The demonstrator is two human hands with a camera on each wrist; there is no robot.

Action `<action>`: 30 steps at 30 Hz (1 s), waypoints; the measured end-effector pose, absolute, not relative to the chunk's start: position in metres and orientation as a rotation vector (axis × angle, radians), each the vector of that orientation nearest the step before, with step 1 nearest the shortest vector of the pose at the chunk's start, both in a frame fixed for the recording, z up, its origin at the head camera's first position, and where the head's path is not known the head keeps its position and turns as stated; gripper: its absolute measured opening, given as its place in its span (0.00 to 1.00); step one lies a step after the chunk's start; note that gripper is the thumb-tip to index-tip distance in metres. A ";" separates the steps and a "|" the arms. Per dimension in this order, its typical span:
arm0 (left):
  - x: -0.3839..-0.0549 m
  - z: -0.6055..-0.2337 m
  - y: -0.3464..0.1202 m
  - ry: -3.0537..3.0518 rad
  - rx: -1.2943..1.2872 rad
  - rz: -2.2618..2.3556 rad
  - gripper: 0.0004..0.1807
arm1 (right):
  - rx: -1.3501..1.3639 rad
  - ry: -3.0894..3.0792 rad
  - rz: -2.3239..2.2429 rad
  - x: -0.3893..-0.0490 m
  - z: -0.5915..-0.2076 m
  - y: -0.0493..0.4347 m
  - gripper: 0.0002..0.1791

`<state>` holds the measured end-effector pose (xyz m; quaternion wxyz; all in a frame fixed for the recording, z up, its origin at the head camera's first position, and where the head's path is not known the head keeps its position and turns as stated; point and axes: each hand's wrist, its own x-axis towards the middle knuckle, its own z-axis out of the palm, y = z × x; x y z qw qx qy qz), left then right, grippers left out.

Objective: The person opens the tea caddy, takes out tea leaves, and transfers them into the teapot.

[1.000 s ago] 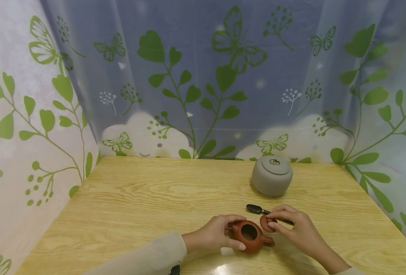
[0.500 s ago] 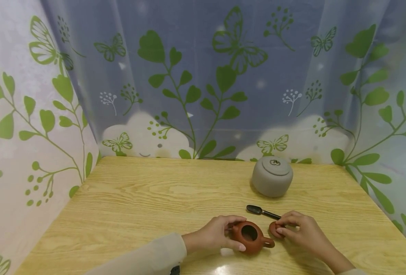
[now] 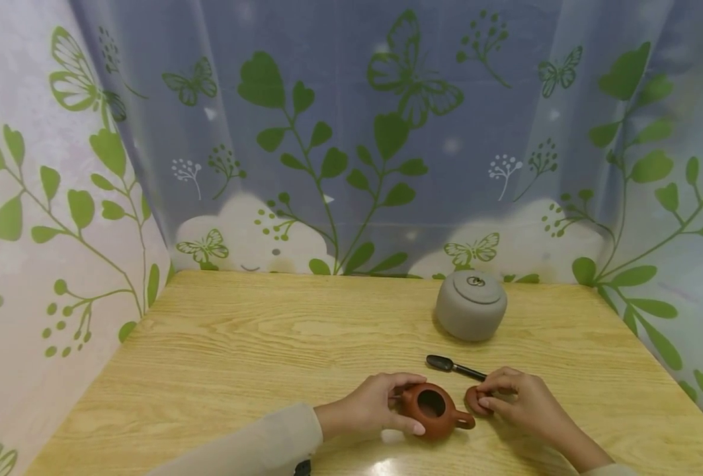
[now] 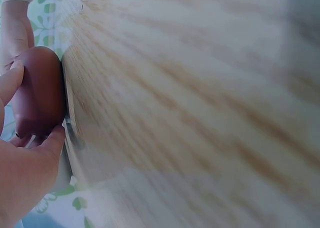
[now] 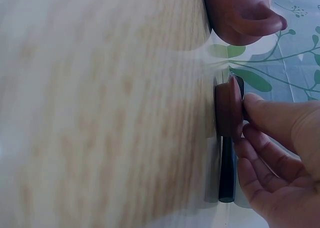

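Head view: the left hand [image 3: 381, 404] is gripping a round, reddish-brown clay teapot [image 3: 434, 428] — apparently steadying it on the pale wood-grain table [image 3: 268, 330]. Just past the pot's curved handle [image 3: 465, 420], the right hand [image 3: 526, 403] is pinching a matching disc-shaped clay lid [image 3: 472, 401] — seemingly from above, for control — near a slim black scoop [image 3: 443, 363].

Teapot [image 3: 439, 426]: qty 1, btm rt of ctr. Teapot lid [image 3: 473, 400]: 1, lwr rt. Grey lidded jar [image 3: 471, 314]: 1, mid rt. Blk scoop [image 3: 455, 367]: 1, lwr rt. Wood tabletop [image 3: 268, 344]: 1, lwr half. Left hand [image 3: 375, 406] & right hand [image 3: 524, 400]: 2 hands tot — btm ctr, lwr rt. Sleeves [image 3: 262, 439]: 2, btm. White sprigs [image 3: 188, 169] on back curtain [image 3: 345, 39]: 2 — one ea. side of ctr.
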<state>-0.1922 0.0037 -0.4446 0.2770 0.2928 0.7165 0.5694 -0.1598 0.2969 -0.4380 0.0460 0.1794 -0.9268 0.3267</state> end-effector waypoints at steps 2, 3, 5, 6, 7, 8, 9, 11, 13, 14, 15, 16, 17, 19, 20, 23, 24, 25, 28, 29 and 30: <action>-0.192 -0.444 0.004 1.929 0.787 1.528 0.37 | 0.554 -2.823 1.006 -0.160 -0.438 0.297 0.08; -0.192 -0.444 0.004 1.931 0.784 1.531 0.37 | 0.559 -2.818 1.012 -0.160 -0.439 0.297 0.08; -0.192 -0.444 0.004 1.935 0.784 1.532 0.37 | 0.568 -2.812 1.022 -0.160 -0.439 0.298 0.08; -0.192 -0.444 0.004 1.932 0.785 1.535 0.37 | 0.570 -2.812 1.026 -0.160 -0.439 0.298 0.08; -0.192 -0.444 0.004 1.927 0.785 1.539 0.37 | 0.571 -2.812 1.029 -0.160 -0.439 0.298 0.08; -0.191 -0.444 0.004 1.925 0.785 1.541 0.37 | 0.571 -2.814 1.027 -0.160 -0.439 0.298 0.08; -0.191 -0.444 0.004 1.921 0.785 1.542 0.37 | 0.569 -2.817 1.025 -0.160 -0.439 0.298 0.08; -0.191 -0.444 0.004 1.915 0.787 1.543 0.37 | 0.561 -2.821 1.025 -0.160 -0.439 0.297 0.08; -0.191 -0.444 0.003 1.914 0.789 1.541 0.37 | 0.552 -2.826 1.025 -0.160 -0.438 0.297 0.08; -0.191 -0.443 0.003 1.915 0.792 1.541 0.37 | 0.549 -2.828 1.023 -0.160 -0.438 0.297 0.08; -0.191 -0.443 0.003 1.918 0.799 1.540 0.37 | 0.550 -2.830 1.020 -0.160 -0.437 0.296 0.08; -0.191 -0.443 0.003 1.923 0.803 1.536 0.36 | 0.550 -2.828 1.019 -0.159 -0.437 0.296 0.08; -0.192 -0.443 0.003 1.927 0.814 1.532 0.36 | 0.552 -2.821 1.009 -0.159 -0.436 0.295 0.08; -0.192 -0.442 0.003 1.935 0.834 1.516 0.36 | 0.563 -2.793 1.011 -0.159 -0.434 0.294 0.09; -0.193 -0.441 0.002 1.943 0.849 1.501 0.36 | 0.568 -2.772 1.008 -0.159 -0.433 0.293 0.10; -0.197 -0.439 0.002 1.965 0.879 1.449 0.37 | 0.565 -2.721 1.001 -0.162 -0.427 0.290 0.11; -0.199 -0.438 0.001 1.988 0.883 1.424 0.37 | 0.555 -2.713 1.003 -0.163 -0.424 0.290 0.12; -0.201 -0.437 0.001 2.003 0.880 1.404 0.38 | 0.543 -2.704 0.998 -0.164 -0.421 0.289 0.13; -0.209 -0.432 0.002 2.076 0.875 1.355 0.39 | 0.501 -2.708 0.960 -0.169 -0.412 0.290 0.14; -0.213 -0.431 0.002 2.112 0.880 1.337 0.39 | 0.489 -2.708 0.953 -0.170 -0.408 0.291 0.15; -0.216 -0.429 0.003 2.138 0.880 1.330 0.39 | 0.479 -2.710 0.951 -0.172 -0.405 0.291 0.16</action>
